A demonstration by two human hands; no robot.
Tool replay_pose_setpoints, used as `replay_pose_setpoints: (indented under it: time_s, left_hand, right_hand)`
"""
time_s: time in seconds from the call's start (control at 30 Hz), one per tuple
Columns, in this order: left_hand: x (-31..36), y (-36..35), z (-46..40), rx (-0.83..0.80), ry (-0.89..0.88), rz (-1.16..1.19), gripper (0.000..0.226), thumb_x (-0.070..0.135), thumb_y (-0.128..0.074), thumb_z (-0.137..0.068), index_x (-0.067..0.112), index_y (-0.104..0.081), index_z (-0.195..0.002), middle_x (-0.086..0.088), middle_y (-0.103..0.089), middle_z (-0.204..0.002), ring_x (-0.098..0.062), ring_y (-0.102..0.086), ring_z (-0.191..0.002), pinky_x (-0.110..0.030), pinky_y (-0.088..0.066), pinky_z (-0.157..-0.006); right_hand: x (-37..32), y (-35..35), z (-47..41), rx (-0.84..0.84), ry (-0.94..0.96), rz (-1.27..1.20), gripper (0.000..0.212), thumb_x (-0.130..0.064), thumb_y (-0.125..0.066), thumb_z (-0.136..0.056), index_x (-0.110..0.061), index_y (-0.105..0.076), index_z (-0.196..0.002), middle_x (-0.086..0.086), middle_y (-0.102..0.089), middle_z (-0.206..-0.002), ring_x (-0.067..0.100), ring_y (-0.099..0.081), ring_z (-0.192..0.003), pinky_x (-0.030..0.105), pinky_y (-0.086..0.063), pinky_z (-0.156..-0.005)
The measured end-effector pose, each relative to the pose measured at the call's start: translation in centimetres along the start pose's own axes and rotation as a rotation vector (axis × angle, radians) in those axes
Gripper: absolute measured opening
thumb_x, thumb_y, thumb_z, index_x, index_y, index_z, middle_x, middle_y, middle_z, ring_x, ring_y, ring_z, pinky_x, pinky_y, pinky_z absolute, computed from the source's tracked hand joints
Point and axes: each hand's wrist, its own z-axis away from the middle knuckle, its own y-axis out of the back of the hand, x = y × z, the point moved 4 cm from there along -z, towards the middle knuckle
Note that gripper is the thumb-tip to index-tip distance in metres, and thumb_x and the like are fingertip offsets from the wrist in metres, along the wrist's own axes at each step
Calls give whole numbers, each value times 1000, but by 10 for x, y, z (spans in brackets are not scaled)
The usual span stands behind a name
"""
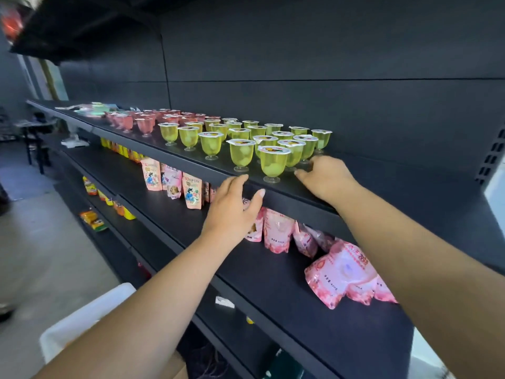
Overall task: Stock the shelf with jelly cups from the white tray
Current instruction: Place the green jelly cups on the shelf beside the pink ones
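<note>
Green jelly cups [273,162] already filled the shelf [300,192]; both hands, left hand [232,209] and right hand [325,179], lay spread, empty, at six o'clock; the white tray [82,318] waited below.

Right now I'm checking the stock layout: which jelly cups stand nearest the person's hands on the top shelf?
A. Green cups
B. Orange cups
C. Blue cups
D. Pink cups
A: the green jelly cups stand at the top shelf front edge between the left hand and the right hand, while the pink jelly cups sit farther along to the left.
</note>
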Motion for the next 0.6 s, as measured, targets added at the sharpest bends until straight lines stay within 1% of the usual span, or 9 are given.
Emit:
replay_pose_setpoints:
  time_s: [0.07,0.13,0.2,0.23,0.27,0.37,0.4,0.5,0.6]
  left_hand:
    - [-15,23,15,15,-44,-62,45,30,-46,-95,11,-42,-136,-5,-42,-138,-21,-37,-128,-28,-26,-105]
    - [-37,50,33,25,-81,-140,40,26,-48,-94,9,-49,-130,-9,-50,-131,-24,-40,-124,-28,-27,-100]
    - [-61,75,52,2,-116,-215,37,27,-49,-94,8,-54,-125,-10,-56,-124,-27,-45,-118,-30,-31,-97]
    - [-77,91,64,-14,-128,-244,38,30,-49,-93,7,-56,-122,-10,-59,-120,-27,-48,-116,-31,-33,-96]
    - [-93,105,76,-38,-131,-260,38,32,-49,-93,7,-58,-120,-9,-62,-117,-27,-50,-114,-32,-36,-95]
    - [-150,145,116,-123,-96,-309,30,28,-52,-93,8,-62,-114,-7,-65,-110,-25,-52,-111,-32,-39,-92]
    - [-172,159,132,-153,-66,-337,29,28,-51,-93,9,-63,-112,-6,-65,-109,-24,-52,-111,-32,-39,-91]
    - [-233,194,172,-240,43,-392,29,29,-48,-94,11,-62,-113,-4,-65,-110,-23,-52,-109,-29,-37,-89]
    - [-287,219,206,-290,165,-392,30,32,-46,-94,12,-63,-109,-4,-65,-109,-22,-55,-105,-27,-38,-85]
  right_hand:
    - [-14,-1,30,55,55,94,41,-34,-47,-94,-2,-55,-119,17,-59,-118,33,-53,-110,32,-43,-83]
    - [-38,-11,60,105,120,119,41,-33,-50,-93,-5,-54,-122,17,-57,-121,31,-52,-112,32,-42,-86]
    - [-68,-30,86,143,198,106,38,-33,-52,-91,-8,-56,-120,13,-58,-120,30,-52,-113,32,-41,-89]
    - [-87,-46,99,133,228,101,37,-33,-52,-90,-9,-57,-118,12,-60,-117,29,-54,-111,32,-42,-89]
    - [-105,-64,111,92,238,94,37,-34,-52,-90,-10,-57,-117,10,-61,-115,29,-54,-110,32,-43,-88]
    - [-153,-128,148,-151,204,67,39,-36,-50,-92,-9,-53,-121,10,-58,-118,28,-53,-111,34,-46,-86]
    - [-169,-151,161,-220,205,79,39,-36,-49,-93,-9,-52,-121,10,-57,-119,28,-53,-111,34,-47,-86]
    - [-213,-208,195,-354,222,101,40,-38,-46,-95,-10,-50,-124,10,-58,-120,28,-55,-109,35,-48,-83]
    - [-249,-254,221,-490,234,137,40,-37,-44,-96,-10,-50,-125,11,-58,-119,28,-54,-110,36,-47,-83]
